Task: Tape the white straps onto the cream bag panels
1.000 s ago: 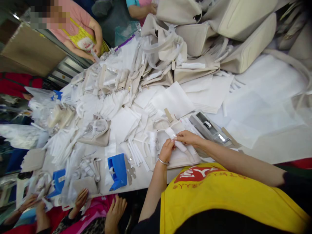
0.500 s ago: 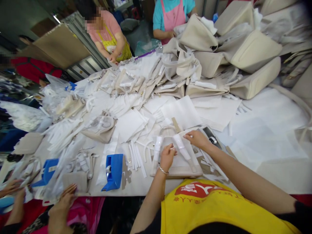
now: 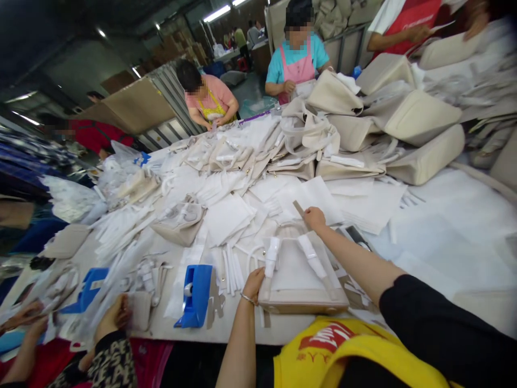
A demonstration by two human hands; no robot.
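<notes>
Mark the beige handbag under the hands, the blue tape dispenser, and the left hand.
beige handbag (image 3: 301,293): head view, front panel near the bottom edge.
blue tape dispenser (image 3: 197,293): head view, blue side wall.
left hand (image 3: 254,280): head view, back of the hand at the bag's left edge.

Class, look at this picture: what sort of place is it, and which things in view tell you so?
Probably a handbag factory's packing room: finished cream bags piled high, white wrapping sheets strewn everywhere, and several aproned workers around one long table.

Flat beige leather handbag (image 3: 301,285) lying at table's near edge, blue plastic tape dispenser (image 3: 196,295) sitting left of it, white tissue sheets (image 3: 315,195) lying behind, left hand (image 3: 253,281) resting on its left edge.
</notes>
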